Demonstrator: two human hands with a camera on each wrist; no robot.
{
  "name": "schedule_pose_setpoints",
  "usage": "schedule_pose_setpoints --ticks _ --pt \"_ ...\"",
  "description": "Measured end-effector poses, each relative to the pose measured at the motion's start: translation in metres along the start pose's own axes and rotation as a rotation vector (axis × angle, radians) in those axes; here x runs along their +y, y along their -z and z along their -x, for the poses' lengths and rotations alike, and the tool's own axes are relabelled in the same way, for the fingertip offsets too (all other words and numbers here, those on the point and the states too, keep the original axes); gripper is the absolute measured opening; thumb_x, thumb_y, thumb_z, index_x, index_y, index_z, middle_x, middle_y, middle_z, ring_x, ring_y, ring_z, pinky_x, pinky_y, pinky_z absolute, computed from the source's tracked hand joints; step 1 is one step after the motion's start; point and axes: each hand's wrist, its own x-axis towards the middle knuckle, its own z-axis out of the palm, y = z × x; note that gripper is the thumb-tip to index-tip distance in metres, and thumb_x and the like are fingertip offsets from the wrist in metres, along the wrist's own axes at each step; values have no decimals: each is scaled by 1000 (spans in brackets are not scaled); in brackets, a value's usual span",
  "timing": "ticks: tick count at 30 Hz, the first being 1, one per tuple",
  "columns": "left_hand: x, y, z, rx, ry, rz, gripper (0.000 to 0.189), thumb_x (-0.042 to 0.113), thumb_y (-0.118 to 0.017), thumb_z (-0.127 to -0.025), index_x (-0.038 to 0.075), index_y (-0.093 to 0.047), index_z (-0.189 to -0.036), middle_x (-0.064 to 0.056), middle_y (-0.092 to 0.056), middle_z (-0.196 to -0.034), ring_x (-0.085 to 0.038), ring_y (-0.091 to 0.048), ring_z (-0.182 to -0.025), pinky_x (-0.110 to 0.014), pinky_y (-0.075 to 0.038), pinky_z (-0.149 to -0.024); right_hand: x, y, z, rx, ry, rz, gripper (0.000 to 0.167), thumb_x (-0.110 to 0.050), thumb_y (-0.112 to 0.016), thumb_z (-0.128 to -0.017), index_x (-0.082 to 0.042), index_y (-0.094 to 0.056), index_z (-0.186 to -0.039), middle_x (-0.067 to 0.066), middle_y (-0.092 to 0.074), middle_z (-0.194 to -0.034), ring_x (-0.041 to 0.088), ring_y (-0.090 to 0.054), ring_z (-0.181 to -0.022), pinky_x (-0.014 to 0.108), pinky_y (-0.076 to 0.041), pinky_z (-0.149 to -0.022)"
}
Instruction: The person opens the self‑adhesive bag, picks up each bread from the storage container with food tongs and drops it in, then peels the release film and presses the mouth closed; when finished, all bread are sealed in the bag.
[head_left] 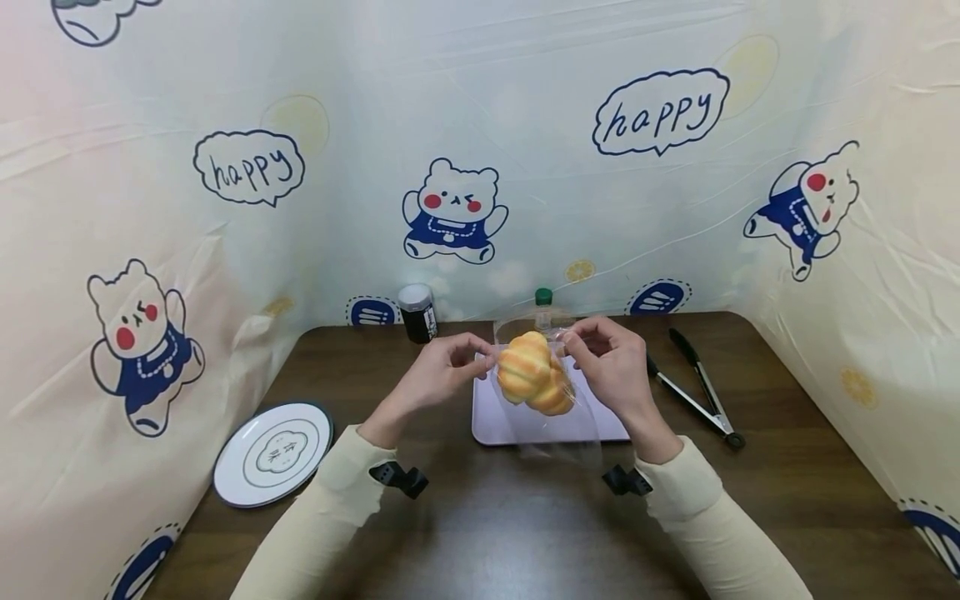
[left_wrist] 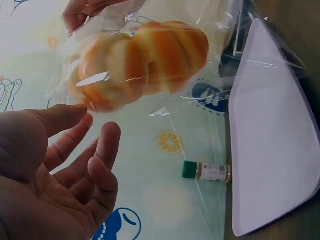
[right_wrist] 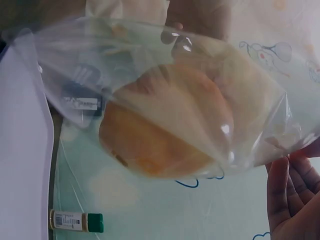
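Observation:
A clear plastic bag (head_left: 558,433) hangs above the purple tray (head_left: 495,429), with golden striped bread (head_left: 525,371) inside it. Two rounded lumps of the bread show in the left wrist view; whether they are one piece or two, I cannot tell. My left hand (head_left: 447,367) pinches the bag's left edge between thumb and index finger, beside the bread (left_wrist: 115,72). On the other side, my right hand (head_left: 611,362) pinches the bag's upper right edge. The right wrist view shows those fingertips (right_wrist: 280,182) at the film, partly hidden by it.
Black-handled tongs (head_left: 701,392) lie right of the tray. A white plate (head_left: 272,454) is at the table's left edge. At the back stand a dark jar with a pale lid (head_left: 417,315) and a small green-capped bottle (head_left: 543,298). A printed cloth (head_left: 360,208) encloses the table.

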Motion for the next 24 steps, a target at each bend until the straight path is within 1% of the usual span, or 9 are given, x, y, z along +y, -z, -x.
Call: schedule_pose_setpoints --ticks 2,6,8,11,13,15,18,21,24 --pt "2 2 1 27 0 4 11 29 -68 -96 24 -72 -105 0 -71 -101 -20 -64 -85 -32 -56 -73 4 3 -2 1 9 -6 10 -10 -72 -91 0 -70 -91 20 -74 -86 10 -67 -65 19 -53 -57" --pt "4 7 2 53 -22 40 12 28 -69 -95 19 -72 -102 5 -74 -110 -17 -67 -91 -34 -58 -79 9 9 -4 3 39 -11 12 -16 -71 -93 -4 -70 -91 16 -75 -89 22 -68 -68 21 -53 -55" --pt "4 9 2 61 -33 58 12 27 -70 -94 18 -72 -101 5 -74 -111 -17 -68 -94 -35 -58 -82 10 11 -5 12 41 -7 12 -16 -70 -93 -5 -70 -90 16 -76 -90 20 -69 -68 22 -52 -54" --pt "5 10 4 73 -34 82 12 26 -72 -92 16 -71 -99 1 -74 -108 -19 -68 -90 -39 -59 -82 13 14 -7 31 30 -10 12 -16 -70 -93 -5 -70 -89 15 -76 -90 12 -69 -67 23 -52 -53" --pt "6 10 4 81 -28 98 10 24 -74 -91 16 -70 -97 0 -75 -105 -19 -69 -89 -38 -59 -81 14 15 -8 44 19 -12 11 -16 -69 -93 -6 -70 -89 12 -76 -90 7 -69 -68 23 -52 -54" --pt "8 10 5 85 -28 110 11 23 -75 -91 15 -69 -97 -2 -75 -102 -20 -69 -87 -37 -59 -80 15 16 -8 49 17 -18 12 -16 -69 -93 -5 -69 -89 10 -76 -89 7 -69 -68 24 -53 -54" --pt "9 10 5 88 -39 107 17 22 -74 -91 15 -70 -105 -2 -74 -98 -20 -68 -85 -30 -57 -77 15 16 -9 50 14 -22 13 -17 -69 -94 -5 -69 -90 9 -76 -90 6 -70 -69 24 -54 -55" --pt "10 9 5 79 -58 79 26 23 -72 -93 17 -70 -118 -3 -73 -97 -20 -65 -84 -29 -55 -74 16 16 -9 38 9 -31 16 -18 -69 -94 -2 -68 -91 13 -76 -92 6 -70 -70 24 -54 -56" --pt "11 9 5 80 -72 56 24 25 -71 -94 17 -73 -116 -2 -72 -99 -20 -63 -83 -29 -55 -73 16 16 -9 29 -3 -41 17 -18 -68 -94 -1 -67 -92 15 -76 -93 5 -70 -71 24 -55 -56"
